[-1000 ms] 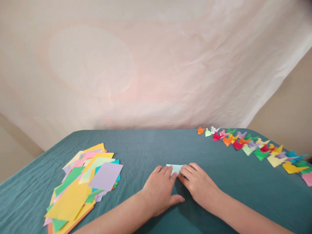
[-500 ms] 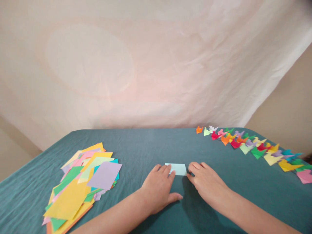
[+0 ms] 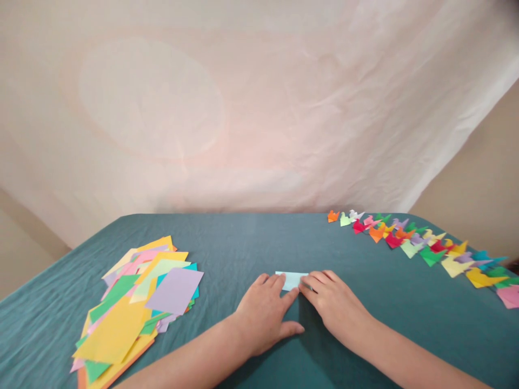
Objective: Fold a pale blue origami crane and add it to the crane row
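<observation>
A light blue folded paper (image 3: 292, 281), a small rectangle, lies on the dark green cloth in the middle of the table. My left hand (image 3: 265, 313) presses on its left part with fingertips laid flat and the thumb stretched away to the right, so this hand is open. At the other end, my right hand (image 3: 334, 297) has its thumb and forefinger closed together on the lower right edge. Its fingers hide the right end of the paper.
To the left lies a loose pile of coloured paper sheets (image 3: 117, 329), a lilac sheet (image 3: 176, 290) on top. Several folded paper birds (image 3: 432, 255) stand in rows along the right side. A pale cloth (image 3: 259, 108) hangs behind the table's far edge.
My right hand has moved left from the paper's right edge, over its right part. My left hand has stayed nearly where it was, its forefinger shifting slightly.
</observation>
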Tool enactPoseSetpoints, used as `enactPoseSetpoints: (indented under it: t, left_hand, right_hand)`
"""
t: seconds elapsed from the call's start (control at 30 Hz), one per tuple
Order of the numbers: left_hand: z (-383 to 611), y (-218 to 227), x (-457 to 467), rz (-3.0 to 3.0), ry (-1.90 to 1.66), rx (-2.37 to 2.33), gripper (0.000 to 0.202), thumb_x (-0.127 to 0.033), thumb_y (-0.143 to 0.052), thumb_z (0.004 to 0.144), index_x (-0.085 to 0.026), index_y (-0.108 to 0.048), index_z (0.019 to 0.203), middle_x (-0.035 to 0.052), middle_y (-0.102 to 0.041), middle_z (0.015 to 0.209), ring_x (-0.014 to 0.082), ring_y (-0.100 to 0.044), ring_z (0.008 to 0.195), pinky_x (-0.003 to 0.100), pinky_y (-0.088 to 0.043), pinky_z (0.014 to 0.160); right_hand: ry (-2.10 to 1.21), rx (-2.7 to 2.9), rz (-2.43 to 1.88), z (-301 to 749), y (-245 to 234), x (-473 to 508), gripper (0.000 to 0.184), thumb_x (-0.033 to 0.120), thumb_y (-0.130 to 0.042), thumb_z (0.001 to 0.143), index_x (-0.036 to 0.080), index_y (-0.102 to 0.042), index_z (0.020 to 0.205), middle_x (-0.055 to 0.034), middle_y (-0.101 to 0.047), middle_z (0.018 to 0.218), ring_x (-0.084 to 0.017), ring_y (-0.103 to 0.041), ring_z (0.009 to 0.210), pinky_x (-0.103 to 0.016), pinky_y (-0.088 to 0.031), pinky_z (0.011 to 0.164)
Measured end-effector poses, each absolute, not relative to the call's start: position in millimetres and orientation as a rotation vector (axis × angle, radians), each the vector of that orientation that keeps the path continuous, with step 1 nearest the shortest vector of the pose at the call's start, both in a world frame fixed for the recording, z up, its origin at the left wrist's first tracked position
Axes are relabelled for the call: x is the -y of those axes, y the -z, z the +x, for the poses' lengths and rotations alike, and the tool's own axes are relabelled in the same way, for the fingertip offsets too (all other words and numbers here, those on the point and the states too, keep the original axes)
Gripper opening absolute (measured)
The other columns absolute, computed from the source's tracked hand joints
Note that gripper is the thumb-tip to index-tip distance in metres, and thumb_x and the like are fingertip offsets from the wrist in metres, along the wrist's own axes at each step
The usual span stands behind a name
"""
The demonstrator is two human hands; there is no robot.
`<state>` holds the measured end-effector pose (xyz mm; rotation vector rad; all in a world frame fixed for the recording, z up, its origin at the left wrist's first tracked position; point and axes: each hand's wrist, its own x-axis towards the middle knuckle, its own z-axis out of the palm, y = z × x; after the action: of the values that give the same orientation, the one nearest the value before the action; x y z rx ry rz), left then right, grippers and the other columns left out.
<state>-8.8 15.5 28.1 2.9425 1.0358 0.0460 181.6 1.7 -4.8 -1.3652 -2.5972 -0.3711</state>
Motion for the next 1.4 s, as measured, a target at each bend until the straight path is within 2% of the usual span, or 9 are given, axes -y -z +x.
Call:
enactPoseSetpoints:
  t: [0.2,0.43,0.77,0.93,1.07,1.17,1.23,1.33,1.4]
  left_hand:
    - [-8,-31,-16,2.931,-0.038,-1.045,0.056,-0.056,-0.046,0.083,-0.019,-0.049,0.124,0.0141,-0.051,0.125,0.0291,-0.048,0.113,0.043,-0.036,0.093]
    - [-7,-43,-16,2.914,0.059,-1.120,0.045,-0.050,-0.048,0.084,-0.012,-0.062,0.104,0.0146,-0.060,0.110,0.0285,-0.053,0.105,0.041,-0.040,0.090]
    - [-10,-45,-13,2.938,0.050,-1.173,0.039,-0.042,-0.049,0.085,-0.009,-0.065,0.099,0.0172,-0.060,0.113,0.0306,-0.049,0.112,0.041,-0.040,0.091]
    - [-9,-42,-17,2.960,-0.012,-1.145,0.035,-0.041,-0.051,0.083,-0.011,-0.066,0.086,0.0141,-0.065,0.090,0.0286,-0.059,0.089,0.040,-0.045,0.080]
    - [-10,-39,-28,3.000,-0.001,-1.126,0.029,-0.037,-0.052,0.084,-0.013,-0.065,0.075,0.0101,-0.064,0.075,0.0252,-0.060,0.078,0.039,-0.044,0.077]
    - [-12,-35,-36,2.952,-0.120,-1.172,0.020,-0.030,-0.051,0.085,-0.014,-0.061,0.082,0.0085,-0.062,0.082,0.0233,-0.059,0.081,0.037,-0.045,0.076]
    - [-13,-28,-40,2.872,-0.267,-1.181,0.019,-0.034,-0.055,0.083,-0.015,-0.057,0.088,0.0076,-0.060,0.093,0.0227,-0.057,0.088,0.036,-0.045,0.078]
    - [-16,-15,-44,2.737,-0.462,-1.147,0.035,-0.036,-0.060,0.080,-0.017,-0.049,0.107,0.0071,-0.055,0.111,0.0222,-0.053,0.103,0.037,-0.043,0.088]
    - [-16,-6,-46,2.689,-0.527,-1.115,0.045,-0.038,-0.059,0.081,-0.019,-0.042,0.118,0.0078,-0.052,0.120,0.0222,-0.048,0.112,0.038,-0.039,0.094]
  right_hand:
    - [0.443,2.629,-1.378,178,6,0,0.014,0.011,-0.056,0.082,0.013,-0.064,0.092,-0.0078,-0.064,0.089,-0.021,-0.054,0.088,-0.035,-0.037,0.077]
    - [0.435,2.641,-1.387,179,7,-1,0.014,0.009,-0.055,0.083,0.013,-0.064,0.092,-0.0070,-0.063,0.087,-0.020,-0.054,0.086,-0.034,-0.036,0.077]
    - [0.441,2.645,-1.378,179,4,-1,0.013,0.008,-0.055,0.082,0.014,-0.064,0.089,-0.0057,-0.061,0.084,-0.020,-0.054,0.083,-0.033,-0.036,0.075]
    - [0.440,2.609,-1.365,177,7,-1,0.014,0.008,-0.053,0.083,0.014,-0.064,0.086,-0.0063,-0.061,0.082,-0.020,-0.054,0.083,-0.033,-0.036,0.076]
    - [0.342,2.545,-1.361,179,8,-3,0.017,0.006,-0.052,0.081,0.016,-0.066,0.084,-0.0058,-0.062,0.084,-0.018,-0.054,0.083,-0.032,-0.036,0.077]
    - [0.144,2.437,-1.378,182,4,-6,0.025,0.003,-0.051,0.079,0.020,-0.067,0.084,-0.0030,-0.064,0.088,-0.017,-0.055,0.084,-0.032,-0.037,0.080]
    - [0.013,2.336,-1.410,185,1,-8,0.027,0.004,-0.049,0.079,0.022,-0.067,0.089,-0.0021,-0.064,0.091,-0.016,-0.055,0.086,-0.033,-0.038,0.081]
    - [-0.082,2.216,-1.434,189,0,-14,0.025,0.015,-0.050,0.082,0.021,-0.062,0.104,-0.0051,-0.062,0.102,-0.019,-0.054,0.094,-0.035,-0.040,0.082]
    - [-0.117,2.179,-1.424,191,3,-17,0.032,0.023,-0.054,0.082,0.020,-0.057,0.113,-0.0079,-0.060,0.109,-0.021,-0.053,0.100,-0.038,-0.041,0.084]
